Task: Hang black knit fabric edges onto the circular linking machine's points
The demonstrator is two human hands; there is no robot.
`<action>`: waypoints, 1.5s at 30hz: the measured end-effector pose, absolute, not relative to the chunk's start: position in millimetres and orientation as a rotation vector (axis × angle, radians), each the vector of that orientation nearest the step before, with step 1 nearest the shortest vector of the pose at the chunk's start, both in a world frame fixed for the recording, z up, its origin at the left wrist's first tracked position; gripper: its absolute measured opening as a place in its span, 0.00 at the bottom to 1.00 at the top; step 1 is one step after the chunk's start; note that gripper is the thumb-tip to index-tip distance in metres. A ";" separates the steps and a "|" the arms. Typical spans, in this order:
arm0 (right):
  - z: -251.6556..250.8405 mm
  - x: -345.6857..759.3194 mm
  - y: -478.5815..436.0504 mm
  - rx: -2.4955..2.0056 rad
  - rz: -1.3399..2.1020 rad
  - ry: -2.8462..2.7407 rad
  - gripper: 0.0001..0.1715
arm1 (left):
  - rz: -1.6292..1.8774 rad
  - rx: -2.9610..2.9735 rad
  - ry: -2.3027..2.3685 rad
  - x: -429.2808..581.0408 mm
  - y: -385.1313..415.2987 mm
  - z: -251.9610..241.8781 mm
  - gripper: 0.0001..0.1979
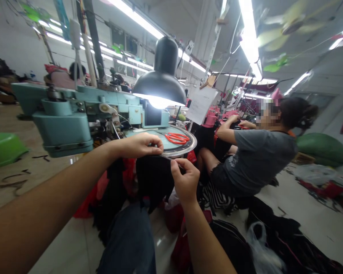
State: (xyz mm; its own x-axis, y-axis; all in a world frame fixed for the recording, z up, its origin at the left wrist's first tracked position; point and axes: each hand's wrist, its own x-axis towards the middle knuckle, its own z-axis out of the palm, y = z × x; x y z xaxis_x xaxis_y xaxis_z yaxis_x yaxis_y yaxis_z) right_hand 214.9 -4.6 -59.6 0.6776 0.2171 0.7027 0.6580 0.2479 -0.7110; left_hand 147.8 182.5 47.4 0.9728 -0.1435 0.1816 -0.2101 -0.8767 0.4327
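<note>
A piece of black fabric [154, 177] hangs between my two hands, in front of a round machine table. My left hand [147, 145] pinches its upper edge near the table's rim. Lower and to the right, my right hand [185, 175] grips the same edge between thumb and fingers. On the round table [193, 142] lie red-handled scissors [176, 138], just beyond my hands. The teal sewing machine [65, 129] stands to the left of the table. Part of the fabric's edge is hidden by my fingers.
A black lamp [161, 82] shines low over the table. At right sits a co-worker in a grey shirt [254, 160]. Dark fabric [300, 236] and a plastic bag [263, 247] lie on the floor. A green stool [5, 148] is at far left.
</note>
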 end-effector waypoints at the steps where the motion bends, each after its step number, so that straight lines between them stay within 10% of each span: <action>1: -59.9 214.0 -4.8 -1.321 -0.365 -0.824 0.10 | 0.194 2.657 -0.255 147.9 182.4 47.6 0.20; 45: -58.7 217.3 0.1 -1.349 -0.446 -0.798 0.10 | 0.266 2.715 -0.228 148.8 185.6 42.9 0.18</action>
State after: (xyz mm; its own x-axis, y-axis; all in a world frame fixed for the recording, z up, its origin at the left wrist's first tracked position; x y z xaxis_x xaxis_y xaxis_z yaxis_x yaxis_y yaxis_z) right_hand 217.3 0.1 -58.7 0.6667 0.1558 0.7289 0.7025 0.1954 -0.6843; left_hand 148.8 185.6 42.9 0.9686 -0.1203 0.2175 -0.1967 -0.9060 0.3748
